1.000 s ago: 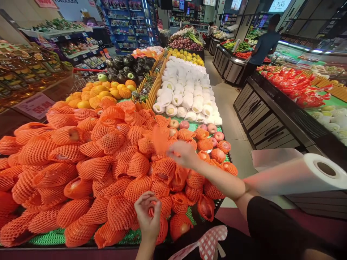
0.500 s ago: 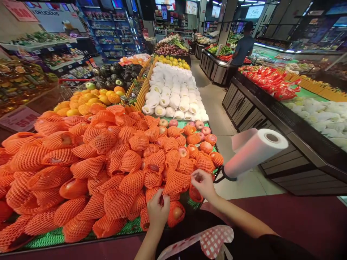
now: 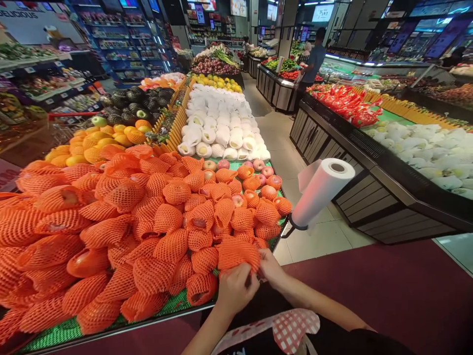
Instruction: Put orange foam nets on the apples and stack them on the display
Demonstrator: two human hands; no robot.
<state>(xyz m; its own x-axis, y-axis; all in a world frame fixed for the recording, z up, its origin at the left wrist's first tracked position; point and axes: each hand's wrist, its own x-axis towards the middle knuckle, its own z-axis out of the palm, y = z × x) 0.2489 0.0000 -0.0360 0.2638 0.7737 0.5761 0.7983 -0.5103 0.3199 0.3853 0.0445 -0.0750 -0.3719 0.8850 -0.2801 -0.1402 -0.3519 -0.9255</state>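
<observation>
At the near corner of the display, my left hand (image 3: 233,290) and my right hand (image 3: 271,267) both grip one orange foam net sleeve (image 3: 238,253), which is stretched between them. Whether a fruit sits inside the sleeve is hidden by my fingers. The sleeve hangs just above the front edge of a big heap of apples in orange nets (image 3: 148,222). The heap lies on a green mat (image 3: 62,331). A red-and-white checked strap (image 3: 284,328) shows low down near my chest.
A roll of plastic bags (image 3: 320,191) sticks out on a holder at the stand's right corner. Behind are bare apples (image 3: 258,165), white-netted fruit (image 3: 218,123), oranges (image 3: 96,140) and avocados (image 3: 133,101). A tiled aisle (image 3: 291,162) runs right; a person (image 3: 314,61) stands far back.
My right hand came back from reaching over the heap to the near edge. Both hands now meet on one net sleeve. The view shifted, so the bag roll sits further left.
</observation>
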